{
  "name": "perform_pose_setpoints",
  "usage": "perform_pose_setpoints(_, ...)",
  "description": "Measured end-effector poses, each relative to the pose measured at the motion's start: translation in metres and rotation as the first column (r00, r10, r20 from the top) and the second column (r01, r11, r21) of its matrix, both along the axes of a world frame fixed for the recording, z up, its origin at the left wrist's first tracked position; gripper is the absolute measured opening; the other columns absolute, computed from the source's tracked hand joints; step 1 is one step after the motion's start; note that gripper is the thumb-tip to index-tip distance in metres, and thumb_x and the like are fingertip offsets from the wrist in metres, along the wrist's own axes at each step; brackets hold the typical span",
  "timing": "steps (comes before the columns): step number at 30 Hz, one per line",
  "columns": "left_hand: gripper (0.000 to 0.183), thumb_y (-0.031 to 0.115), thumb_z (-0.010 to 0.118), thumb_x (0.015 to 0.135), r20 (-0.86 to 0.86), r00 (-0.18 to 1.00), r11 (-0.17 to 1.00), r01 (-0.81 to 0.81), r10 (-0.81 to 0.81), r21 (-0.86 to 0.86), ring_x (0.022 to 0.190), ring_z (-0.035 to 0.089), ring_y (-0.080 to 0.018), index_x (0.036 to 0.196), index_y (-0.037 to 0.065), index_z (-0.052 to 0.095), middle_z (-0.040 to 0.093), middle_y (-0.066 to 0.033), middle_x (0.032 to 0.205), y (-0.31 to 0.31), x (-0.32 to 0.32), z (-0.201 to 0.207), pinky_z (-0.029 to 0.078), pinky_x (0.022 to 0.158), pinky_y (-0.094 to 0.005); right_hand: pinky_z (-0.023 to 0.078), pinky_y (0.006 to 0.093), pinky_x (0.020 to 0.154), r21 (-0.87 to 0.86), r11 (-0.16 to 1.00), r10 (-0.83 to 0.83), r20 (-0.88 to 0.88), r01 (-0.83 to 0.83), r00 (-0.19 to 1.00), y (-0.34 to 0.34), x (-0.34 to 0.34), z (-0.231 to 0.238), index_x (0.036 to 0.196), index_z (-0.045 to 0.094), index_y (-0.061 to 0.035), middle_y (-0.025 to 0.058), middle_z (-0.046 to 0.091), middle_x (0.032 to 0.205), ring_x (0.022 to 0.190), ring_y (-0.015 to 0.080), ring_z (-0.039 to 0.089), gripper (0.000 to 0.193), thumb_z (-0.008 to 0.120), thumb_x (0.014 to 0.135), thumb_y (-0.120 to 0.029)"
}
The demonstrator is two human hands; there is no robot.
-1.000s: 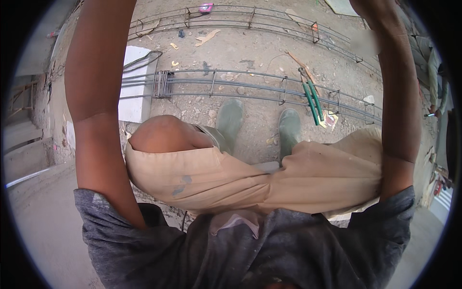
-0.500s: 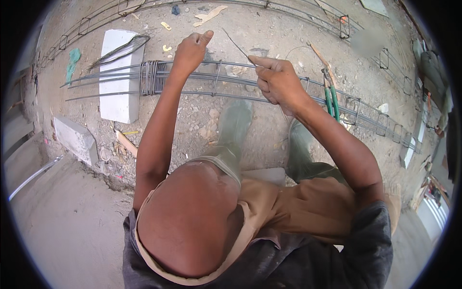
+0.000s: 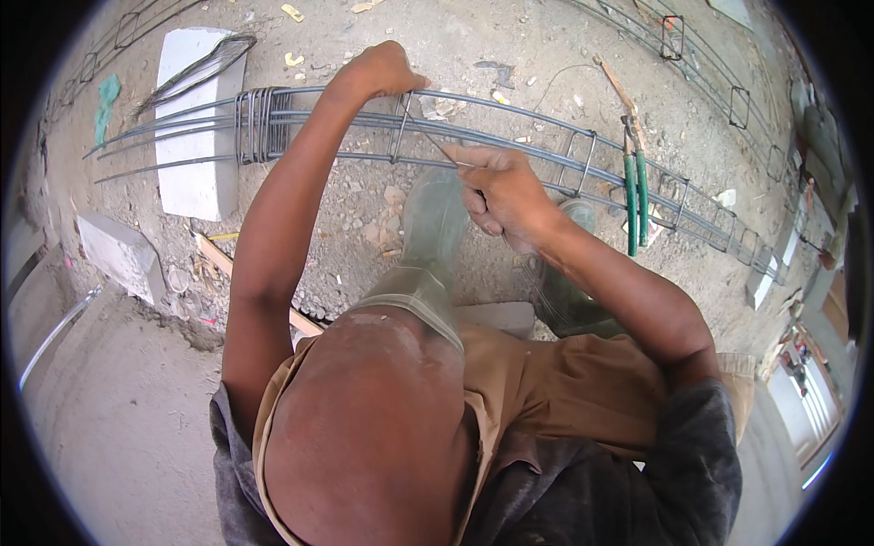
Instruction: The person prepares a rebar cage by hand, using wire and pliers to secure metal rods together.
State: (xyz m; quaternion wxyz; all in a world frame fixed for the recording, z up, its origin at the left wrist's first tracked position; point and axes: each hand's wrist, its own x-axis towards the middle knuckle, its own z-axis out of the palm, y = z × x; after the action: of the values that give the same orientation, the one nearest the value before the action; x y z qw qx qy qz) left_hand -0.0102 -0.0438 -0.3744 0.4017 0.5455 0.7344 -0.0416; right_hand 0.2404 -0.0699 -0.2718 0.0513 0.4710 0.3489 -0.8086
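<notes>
A long rebar cage (image 3: 350, 118) of thin steel bars and square stirrups lies across the ground before me. My left hand (image 3: 387, 69) is closed over its far top bar, beside a stirrup (image 3: 401, 123); the fingertips are partly hidden. In my right hand (image 3: 506, 189), a thin tie wire (image 3: 433, 138) is pinched between thumb and forefinger, its free end reaching in among the bars near that stirrup. Spare stirrups (image 3: 262, 126) are bunched together on the cage's left part. Green-handled pincers (image 3: 635, 196) rest against the cage to the right.
A white block (image 3: 193, 196) supports the cage's left end, with a bundle of tie wires (image 3: 205, 68) on it. Another block (image 3: 120, 255) lies nearer. More rebar cages (image 3: 672, 41) stretch along the far side. My boots (image 3: 432, 223) stand close to the cage.
My left hand has come down from above the cage onto its far bar, fingers closing. My right hand has moved left and nearer me, bringing the wire in among the bars.
</notes>
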Motion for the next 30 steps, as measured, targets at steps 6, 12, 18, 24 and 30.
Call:
perform_pose_setpoints(6,0.067,0.050,0.066,0.084,-0.068,0.996,0.998,-0.060,0.061,0.018,0.095,0.067,-0.0418,0.095,-0.017,0.066,0.066,-0.0344,0.098,-0.002,0.014,0.010,0.052,0.084,-0.0433,0.027,0.0268,0.038,-0.010,0.999,-0.036,0.044,0.037,0.998,-0.011,-0.009,-0.004,0.141,0.045,0.0049,0.0014,0.046,0.057,0.040,0.0097,0.035,0.045,0.046,0.097,-0.007)
perform_pose_setpoints(12,0.056,0.039,0.064,0.086,0.014,0.998,0.994,-0.057,0.058,-0.095,0.089,0.069,-0.0371,0.094,-0.016,0.066,0.068,-0.0311,0.095,0.004,0.010,0.009,0.053,0.081,-0.0415,0.028,0.0271,0.038,-0.061,0.995,-0.072,0.017,0.073,0.997,-0.020,-0.016,-0.007,0.139,0.047,0.0015,0.0015,0.048,0.061,0.039,0.0109,0.036,0.042,0.047,0.098,-0.008)
perform_pose_setpoints(18,0.039,0.029,0.062,0.086,0.166,0.985,0.989,-0.012,0.037,-0.150,0.070,0.064,-0.0228,0.078,-0.009,0.066,0.067,-0.0194,0.077,0.006,0.006,-0.003,0.052,0.071,-0.0351,0.028,0.0267,0.038,-0.128,0.970,-0.204,0.032,0.206,0.978,-0.030,-0.021,-0.016,0.133,0.049,0.0007,0.0010,0.048,0.061,0.041,0.0113,0.038,0.037,0.047,0.097,-0.008)
perform_pose_setpoints(24,0.044,0.034,0.060,0.088,0.244,0.966,0.986,-0.052,0.090,-0.160,0.080,0.066,-0.0247,0.079,-0.008,0.068,0.070,-0.0199,0.083,-0.002,-0.004,0.001,0.050,0.080,-0.0371,0.028,0.0265,0.038,-0.182,0.937,-0.304,0.003,0.299,0.953,-0.035,-0.040,-0.026,0.119,0.052,0.0011,0.0012,0.048,0.061,0.042,0.0106,0.038,0.025,0.049,0.096,-0.007)
perform_pose_setpoints(30,0.083,0.063,0.065,0.078,-0.324,0.942,0.995,-0.100,0.091,-0.010,0.113,0.062,-0.0392,0.117,-0.010,0.058,0.066,-0.0286,0.115,-0.001,0.018,0.035,0.035,0.106,-0.0562,0.026,0.0278,0.037,-0.154,0.859,-0.493,0.011,0.489,0.870,-0.035,-0.067,-0.039,0.103,0.054,-0.0061,0.0004,0.046,0.058,0.041,0.0106,0.037,0.010,0.048,0.097,-0.012)
